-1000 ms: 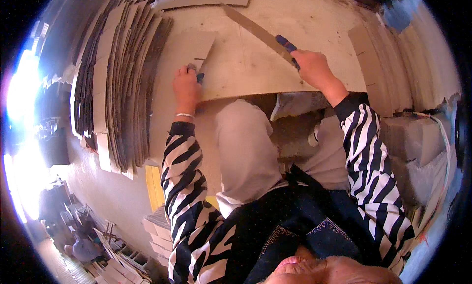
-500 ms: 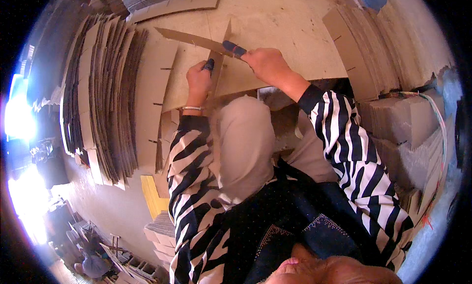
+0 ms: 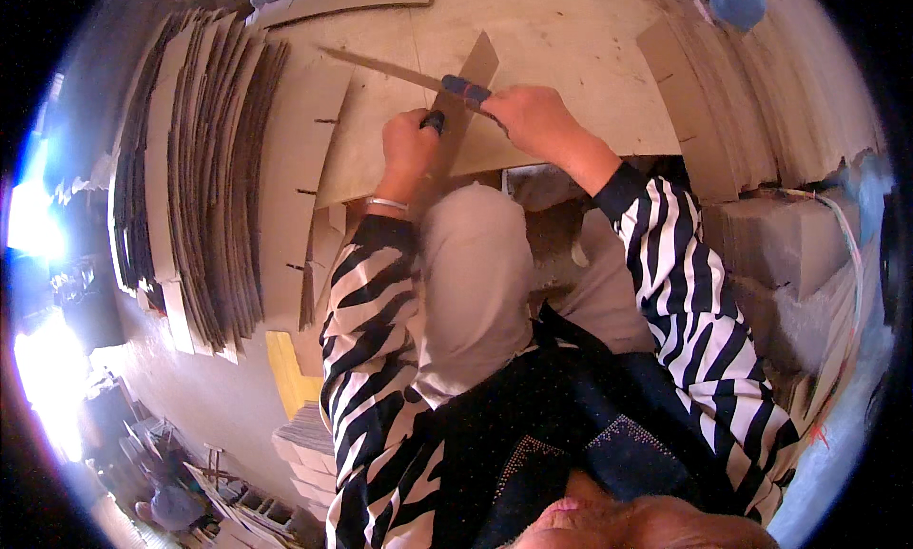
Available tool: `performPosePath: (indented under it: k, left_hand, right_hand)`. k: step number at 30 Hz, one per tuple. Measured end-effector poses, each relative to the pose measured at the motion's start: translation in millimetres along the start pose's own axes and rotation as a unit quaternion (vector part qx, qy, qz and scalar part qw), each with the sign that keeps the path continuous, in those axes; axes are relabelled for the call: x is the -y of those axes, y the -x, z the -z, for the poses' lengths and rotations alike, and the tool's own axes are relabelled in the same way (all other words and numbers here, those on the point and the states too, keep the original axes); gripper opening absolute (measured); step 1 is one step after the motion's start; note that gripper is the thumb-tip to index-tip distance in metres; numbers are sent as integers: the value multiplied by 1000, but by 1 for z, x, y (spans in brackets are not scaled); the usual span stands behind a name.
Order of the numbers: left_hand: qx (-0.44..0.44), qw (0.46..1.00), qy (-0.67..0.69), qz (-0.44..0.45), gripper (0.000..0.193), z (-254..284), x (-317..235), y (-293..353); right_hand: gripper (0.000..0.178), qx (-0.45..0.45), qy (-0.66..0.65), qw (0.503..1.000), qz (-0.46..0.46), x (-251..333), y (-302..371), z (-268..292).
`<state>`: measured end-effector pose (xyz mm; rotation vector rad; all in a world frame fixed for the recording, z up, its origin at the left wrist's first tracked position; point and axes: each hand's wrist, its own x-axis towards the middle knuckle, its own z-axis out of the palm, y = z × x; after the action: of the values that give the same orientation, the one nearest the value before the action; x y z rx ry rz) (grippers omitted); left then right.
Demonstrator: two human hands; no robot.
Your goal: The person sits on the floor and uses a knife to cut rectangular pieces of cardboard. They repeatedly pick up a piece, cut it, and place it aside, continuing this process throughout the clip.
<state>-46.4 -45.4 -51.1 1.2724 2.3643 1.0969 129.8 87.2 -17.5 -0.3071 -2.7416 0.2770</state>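
Note:
Above the pale wooden worktop (image 3: 571, 64), I hold two long, narrow brown cardboard strips that cross each other. My left hand (image 3: 409, 152) is closed on the near part of one cardboard strip (image 3: 481, 62), which slants away to the far right. The other cardboard strip (image 3: 376, 66) reaches out to the far left from my right hand (image 3: 533, 119), which pinches its right end near the crossing. Dark coverings wrap some fingertips of both hands. Whether the strips are slotted together at the crossing is hidden by my fingers.
Many cardboard strips stand packed in a row (image 3: 214, 178) on the left. A slotted cardboard stack (image 3: 699, 102) leans at the right. More cardboard (image 3: 352, 0) lies along the far edge. Bundled cardboard (image 3: 761, 240) sits lower right, with thin cables (image 3: 849, 231) beside it.
Both hands have shifted slightly right with the strips. The left-hand strip has turned to show more of its broad face, while the right-hand strip now looks thinner.

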Motion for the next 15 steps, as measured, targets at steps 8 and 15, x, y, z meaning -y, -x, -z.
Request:
performPosePath:
  k: [8,15]
  left_hand:
    - [46,994,-19,-101,26,0,-15,-1]
    - [-104,824,-548,100,37,95,92,18]
  right_hand:
    - [38,140,47,983,-110,-16,10,7]
    - [39,113,46,975,-186,-22,11,6]
